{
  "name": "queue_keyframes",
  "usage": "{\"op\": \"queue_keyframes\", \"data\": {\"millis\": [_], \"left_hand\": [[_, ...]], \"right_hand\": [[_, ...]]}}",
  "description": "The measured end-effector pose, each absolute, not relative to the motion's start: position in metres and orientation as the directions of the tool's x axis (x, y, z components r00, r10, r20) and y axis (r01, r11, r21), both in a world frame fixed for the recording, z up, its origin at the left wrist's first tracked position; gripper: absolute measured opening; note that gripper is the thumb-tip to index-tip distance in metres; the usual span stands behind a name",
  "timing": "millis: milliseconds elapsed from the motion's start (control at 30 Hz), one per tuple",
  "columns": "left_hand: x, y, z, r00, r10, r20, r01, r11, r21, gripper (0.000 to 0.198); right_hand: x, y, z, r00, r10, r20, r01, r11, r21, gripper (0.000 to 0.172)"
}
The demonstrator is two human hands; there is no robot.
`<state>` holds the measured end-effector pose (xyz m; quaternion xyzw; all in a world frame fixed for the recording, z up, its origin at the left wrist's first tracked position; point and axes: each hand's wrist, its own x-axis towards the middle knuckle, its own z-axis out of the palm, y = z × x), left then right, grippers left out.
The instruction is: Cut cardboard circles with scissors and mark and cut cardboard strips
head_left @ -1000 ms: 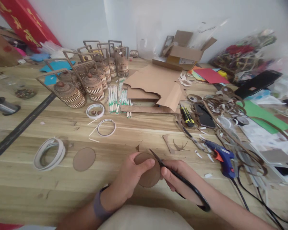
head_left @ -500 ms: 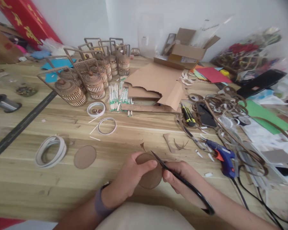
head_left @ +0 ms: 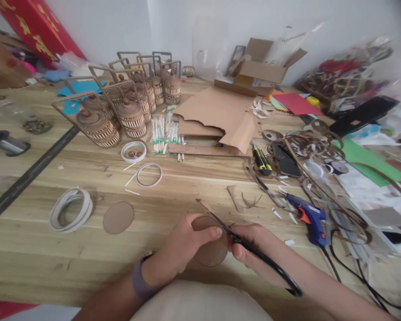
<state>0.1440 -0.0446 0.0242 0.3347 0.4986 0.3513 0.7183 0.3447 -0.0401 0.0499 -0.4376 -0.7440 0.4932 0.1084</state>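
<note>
My left hand (head_left: pixel 183 249) pinches a brown cardboard disc (head_left: pixel 211 248) low in the middle of the view, thumb on top. My right hand (head_left: pixel 252 249) grips black scissors (head_left: pixel 254 252), whose blades run along the disc's upper right edge. A thin cardboard offcut (head_left: pixel 203 204) sticks up at the blade tips. A second cardboard disc (head_left: pixel 118 217) lies flat on the wooden table (head_left: pixel 173 187) to the left, beside a stack of white rings (head_left: pixel 70 215).
A blue glue gun (head_left: pixel 309 218) with its black cord lies right of my hands. Further back are a yellow-black utility knife (head_left: pixel 261 160), torn cardboard sheets (head_left: pixel 220 117), several woven cardboard baskets (head_left: pixel 120 111), an open box (head_left: pixel 260 71), and tangled cardboard strips (head_left: pixel 314 147) at the right.
The scissors have travelled further along the disc's edge, and the trimmed strip at the blade tips has grown longer. Both hands sit slightly lower in view.
</note>
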Motion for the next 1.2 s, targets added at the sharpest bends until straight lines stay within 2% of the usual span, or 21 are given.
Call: {"op": "queue_keyframes", "data": {"millis": [167,433,533,633,733,900,1033,1200], "left_hand": [[0.143,-0.045,0.023,0.314,0.835,-0.453,-0.172,0.519,0.838,0.021],[0.142,-0.043,0.021,0.333,0.831,-0.445,-0.150,0.512,0.846,0.021],[0.143,-0.041,0.019,0.300,0.838,-0.456,-0.238,0.529,0.815,0.032],[0.146,-0.040,0.020,0.265,0.828,-0.493,-0.393,0.560,0.729,0.048],[0.148,-0.040,0.020,0.248,0.833,-0.495,-0.470,0.550,0.690,0.052],[0.150,-0.043,0.018,0.108,0.840,-0.531,-0.390,0.527,0.755,0.046],[0.149,-0.043,0.020,0.079,0.826,-0.558,-0.332,0.550,0.767,0.046],[0.147,-0.042,0.023,0.077,0.819,-0.569,-0.300,0.563,0.770,0.045]], "right_hand": [[0.343,-0.038,0.054,-0.593,0.743,-0.309,0.598,0.151,-0.787,0.077],[0.346,-0.043,0.044,-0.589,0.748,-0.305,0.538,0.082,-0.839,0.072],[0.344,-0.043,0.042,-0.546,0.787,-0.288,0.548,0.075,-0.833,0.072],[0.338,-0.042,0.041,-0.450,0.854,-0.262,0.599,0.071,-0.798,0.073],[0.331,-0.042,0.040,-0.414,0.878,-0.239,0.628,0.085,-0.773,0.073],[0.328,-0.044,0.040,-0.451,0.860,-0.241,0.615,0.104,-0.782,0.075],[0.332,-0.043,0.041,-0.459,0.841,-0.287,0.606,0.060,-0.793,0.077],[0.336,-0.042,0.041,-0.502,0.816,-0.286,0.614,0.104,-0.783,0.080]]}}
